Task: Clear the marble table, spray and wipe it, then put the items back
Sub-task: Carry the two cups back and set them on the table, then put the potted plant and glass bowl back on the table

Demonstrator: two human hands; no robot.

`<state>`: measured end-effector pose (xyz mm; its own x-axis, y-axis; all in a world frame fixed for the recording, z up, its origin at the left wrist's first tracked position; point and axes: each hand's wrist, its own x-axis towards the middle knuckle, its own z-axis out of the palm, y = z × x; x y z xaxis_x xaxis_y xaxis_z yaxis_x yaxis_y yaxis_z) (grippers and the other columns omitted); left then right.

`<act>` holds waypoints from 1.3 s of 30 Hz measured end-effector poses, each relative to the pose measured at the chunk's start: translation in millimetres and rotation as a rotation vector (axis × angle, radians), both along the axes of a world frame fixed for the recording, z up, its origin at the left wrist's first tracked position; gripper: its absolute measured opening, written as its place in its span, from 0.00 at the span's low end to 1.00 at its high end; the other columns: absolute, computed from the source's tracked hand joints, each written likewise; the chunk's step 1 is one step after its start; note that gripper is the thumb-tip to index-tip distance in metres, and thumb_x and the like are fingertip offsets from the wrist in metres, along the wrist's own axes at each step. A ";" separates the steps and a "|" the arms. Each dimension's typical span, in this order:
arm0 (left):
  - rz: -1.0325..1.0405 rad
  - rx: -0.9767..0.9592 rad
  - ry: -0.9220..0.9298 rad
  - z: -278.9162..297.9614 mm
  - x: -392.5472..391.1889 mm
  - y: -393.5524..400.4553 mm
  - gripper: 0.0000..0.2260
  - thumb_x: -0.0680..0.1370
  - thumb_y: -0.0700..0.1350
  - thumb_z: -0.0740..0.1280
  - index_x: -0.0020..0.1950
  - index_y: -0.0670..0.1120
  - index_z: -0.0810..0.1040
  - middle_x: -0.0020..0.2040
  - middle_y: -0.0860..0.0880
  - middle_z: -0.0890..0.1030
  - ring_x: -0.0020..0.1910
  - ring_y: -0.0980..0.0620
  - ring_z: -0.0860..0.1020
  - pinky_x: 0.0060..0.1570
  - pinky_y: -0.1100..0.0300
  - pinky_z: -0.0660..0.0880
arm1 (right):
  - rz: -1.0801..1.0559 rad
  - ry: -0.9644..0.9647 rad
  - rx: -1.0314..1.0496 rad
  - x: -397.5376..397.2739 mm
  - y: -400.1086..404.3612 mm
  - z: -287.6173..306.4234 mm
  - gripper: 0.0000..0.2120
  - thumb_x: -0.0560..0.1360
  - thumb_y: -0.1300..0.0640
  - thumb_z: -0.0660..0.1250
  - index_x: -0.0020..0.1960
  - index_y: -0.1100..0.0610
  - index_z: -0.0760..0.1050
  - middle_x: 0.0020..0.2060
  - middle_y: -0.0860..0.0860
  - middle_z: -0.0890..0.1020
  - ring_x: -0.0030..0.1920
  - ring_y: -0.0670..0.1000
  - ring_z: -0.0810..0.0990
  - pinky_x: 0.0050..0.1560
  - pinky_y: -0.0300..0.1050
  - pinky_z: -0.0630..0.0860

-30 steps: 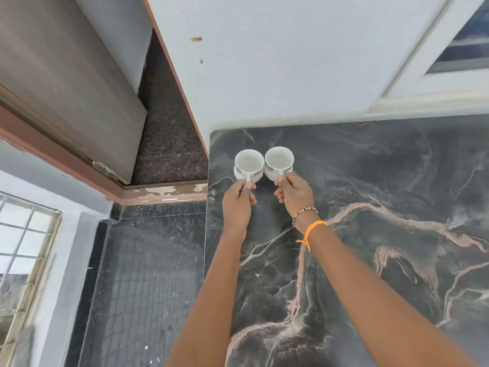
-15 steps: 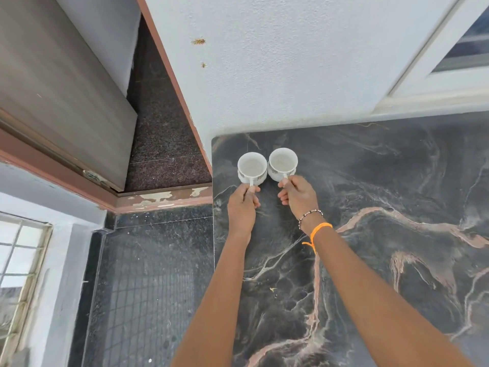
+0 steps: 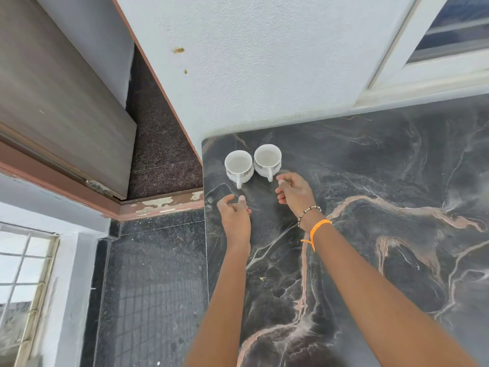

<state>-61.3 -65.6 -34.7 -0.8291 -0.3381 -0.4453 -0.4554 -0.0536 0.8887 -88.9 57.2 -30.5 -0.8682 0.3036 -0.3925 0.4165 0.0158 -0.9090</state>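
Two white cups stand upright side by side at the far left corner of the dark marble table (image 3: 370, 168), handles turned toward me: the left cup (image 3: 239, 165) and the right cup (image 3: 267, 159). Both look empty. My left hand (image 3: 235, 211) hovers just in front of the left cup's handle, fingers loosely curled, holding nothing. My right hand (image 3: 293, 190), with a bead bracelet and an orange thread at the wrist, sits just right of the right cup's handle, fingers loosely curled and apart from it.
A white textured wall (image 3: 264, 62) runs along the table's far edge, with a window frame (image 3: 423, 70) at upper right. The table's left edge drops to a dark tiled floor (image 3: 153, 274). A grey door (image 3: 60, 88) and its threshold lie at the left.
Both hands have let go of the cup handles and drawn back toward me. The cups stay where they stood at the corner.
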 end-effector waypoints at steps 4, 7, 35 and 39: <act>0.005 -0.011 -0.047 10.5 32.7 28.6 0.06 0.80 0.43 0.60 0.55 0.45 0.69 0.39 0.51 0.72 0.35 0.56 0.73 0.43 0.63 0.72 | -0.023 -0.003 -0.074 31.6 30.9 14.2 0.07 0.78 0.62 0.58 0.46 0.58 0.75 0.31 0.51 0.76 0.30 0.46 0.72 0.26 0.29 0.71; -0.084 0.005 -0.047 20.9 61.2 73.4 0.03 0.79 0.41 0.60 0.52 0.45 0.70 0.40 0.51 0.72 0.35 0.56 0.72 0.40 0.64 0.71 | -0.056 0.017 -0.128 65.0 71.8 28.6 0.11 0.78 0.64 0.57 0.41 0.56 0.74 0.31 0.51 0.76 0.30 0.46 0.72 0.26 0.29 0.69; -1.073 0.206 0.061 61.0 283.0 654.3 0.06 0.78 0.38 0.61 0.45 0.49 0.73 0.36 0.51 0.74 0.32 0.58 0.73 0.38 0.66 0.73 | -0.854 0.176 -0.220 385.2 607.4 74.2 0.13 0.79 0.65 0.56 0.38 0.57 0.73 0.29 0.52 0.76 0.26 0.44 0.70 0.30 0.34 0.66; -1.165 0.168 0.023 46.3 278.8 731.3 0.06 0.78 0.40 0.60 0.46 0.50 0.73 0.35 0.52 0.75 0.33 0.58 0.73 0.40 0.65 0.73 | -0.937 0.132 -0.236 386.1 681.2 63.7 0.13 0.79 0.66 0.55 0.38 0.58 0.72 0.31 0.54 0.73 0.25 0.45 0.68 0.30 0.35 0.63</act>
<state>217.5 665.7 11.5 -0.6074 0.6902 -0.3934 -0.2910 0.2675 0.9185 297.2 738.4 33.2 -0.3568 0.8194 -0.4486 0.0617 -0.4585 -0.8865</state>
